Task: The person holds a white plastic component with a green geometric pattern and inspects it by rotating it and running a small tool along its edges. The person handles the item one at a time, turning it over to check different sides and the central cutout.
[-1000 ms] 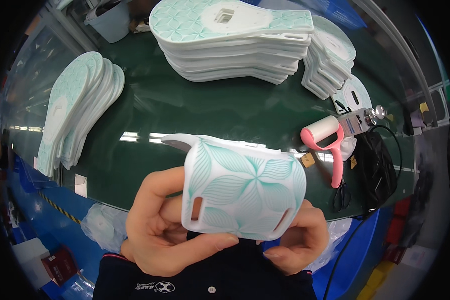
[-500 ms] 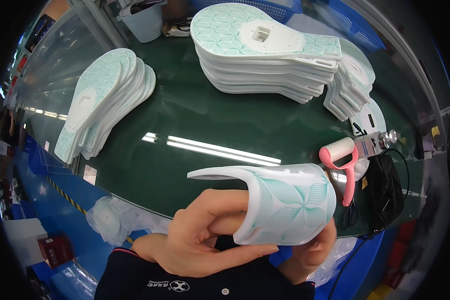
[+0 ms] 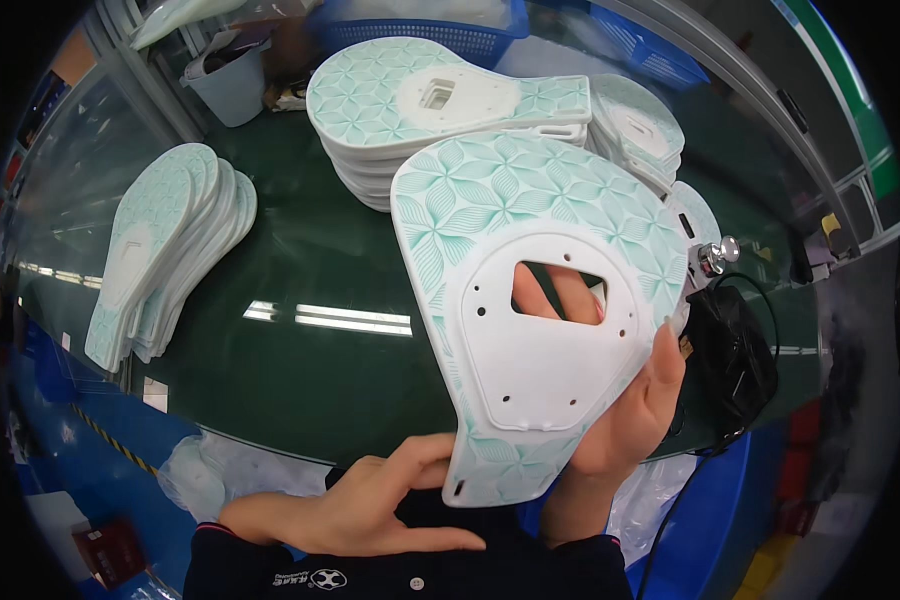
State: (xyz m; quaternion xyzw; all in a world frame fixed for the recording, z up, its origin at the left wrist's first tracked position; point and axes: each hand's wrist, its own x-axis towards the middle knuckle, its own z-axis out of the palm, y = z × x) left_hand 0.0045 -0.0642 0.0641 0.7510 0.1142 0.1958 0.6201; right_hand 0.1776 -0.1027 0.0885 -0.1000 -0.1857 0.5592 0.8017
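A paddle-shaped white plastic panel [image 3: 550, 370] with a green petal pattern is held up over the table, its broad end away from me and its narrow end near my shirt. It has a squarish cutout and several small holes. My right hand [image 3: 635, 415] grips its right side, thumb along the edge; fingers behind it show through the cutout. At the narrow end, my left hand [image 3: 365, 505] has its fingers curled behind the left edge, their tips hidden, and its thumb stretched out below.
A tall stack of similar panels [image 3: 380, 95] stands behind the held one, with more panels [image 3: 645, 120] to its right. Another fanned stack [image 3: 165, 210] lies at the left. Blue baskets [image 3: 450, 38], a small bucket [image 3: 232, 85] and a black bag [image 3: 732, 350] surround the dark green tabletop [image 3: 290, 250].
The panel has turned from nearly edge-on to show its patterned face and cutout, and it has risen. It now covers the pink-handled roller. The whole view has shifted somewhat.
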